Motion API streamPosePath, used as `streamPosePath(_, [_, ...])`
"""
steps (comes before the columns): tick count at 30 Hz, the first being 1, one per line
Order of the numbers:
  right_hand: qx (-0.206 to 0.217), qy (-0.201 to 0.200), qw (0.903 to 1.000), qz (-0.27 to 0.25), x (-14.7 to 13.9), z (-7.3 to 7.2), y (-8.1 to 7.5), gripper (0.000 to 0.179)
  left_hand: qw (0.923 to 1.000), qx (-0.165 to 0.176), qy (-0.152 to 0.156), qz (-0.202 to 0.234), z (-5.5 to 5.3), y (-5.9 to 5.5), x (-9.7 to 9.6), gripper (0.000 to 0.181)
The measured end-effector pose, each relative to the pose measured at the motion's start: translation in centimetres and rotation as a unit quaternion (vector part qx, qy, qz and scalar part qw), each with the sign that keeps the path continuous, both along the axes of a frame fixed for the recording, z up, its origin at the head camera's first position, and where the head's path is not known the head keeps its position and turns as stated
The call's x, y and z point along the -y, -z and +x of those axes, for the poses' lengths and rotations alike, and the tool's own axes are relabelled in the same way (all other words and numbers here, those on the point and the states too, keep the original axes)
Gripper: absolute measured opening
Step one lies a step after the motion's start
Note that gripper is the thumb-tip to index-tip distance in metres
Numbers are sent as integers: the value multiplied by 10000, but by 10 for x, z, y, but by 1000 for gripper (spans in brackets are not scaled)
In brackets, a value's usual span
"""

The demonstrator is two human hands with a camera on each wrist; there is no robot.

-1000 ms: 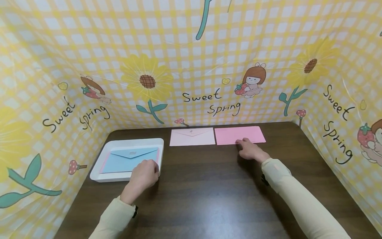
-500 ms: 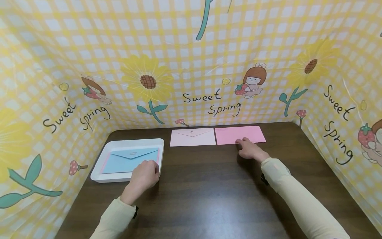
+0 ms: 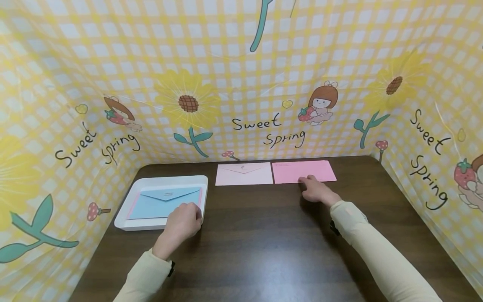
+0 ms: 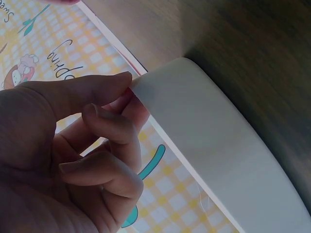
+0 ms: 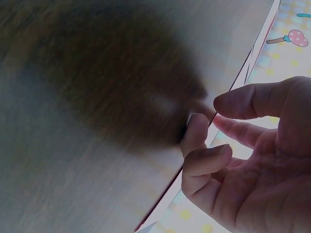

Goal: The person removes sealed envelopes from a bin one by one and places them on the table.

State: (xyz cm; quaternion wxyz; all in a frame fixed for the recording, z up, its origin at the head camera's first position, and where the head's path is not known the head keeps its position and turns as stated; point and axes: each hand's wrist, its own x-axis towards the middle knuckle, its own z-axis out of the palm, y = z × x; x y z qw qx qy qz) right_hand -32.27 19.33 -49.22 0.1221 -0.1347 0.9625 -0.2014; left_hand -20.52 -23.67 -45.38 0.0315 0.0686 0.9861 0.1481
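In the head view a white tray [image 3: 132,197] stands at the left of the table. Inside it a light blue envelope [image 3: 158,205] lies flat, flap up, with pink edges showing from under it. My left hand [image 3: 183,224] pinches the tray's right wall near its front corner; the left wrist view shows thumb and forefinger on the rim [image 4: 175,141]. At the back of the table lies a pink envelope [image 3: 302,170], flat. My right hand [image 3: 317,191] holds its near edge between thumb and forefinger, the other fingers curled. The forefinger's tip is partly hidden in the right wrist view.
A pale pink envelope [image 3: 243,175] with its flap up lies just left of the pink one, near the table's back edge. A yellow checked cloth [image 3: 241,75] with printed flowers rises behind and on both sides of the dark wooden table [image 3: 256,235].
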Motion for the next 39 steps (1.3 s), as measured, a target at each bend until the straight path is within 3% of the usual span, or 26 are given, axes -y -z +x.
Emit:
streamPosePath(17, [-97,-11,9989,-450,-7,11,-2,63,9999,90,3,-52,1,-4,-1,25])
streamPosePath(25, [-123,-25,9984,-547,3,20,-9,64,9999,96,-9,-61,0,-2,2,20])
streamPosePath(39, [-243,28,9978,-618,17,31,-8,59,10000,65,5,-1,-1,-1,0,31])
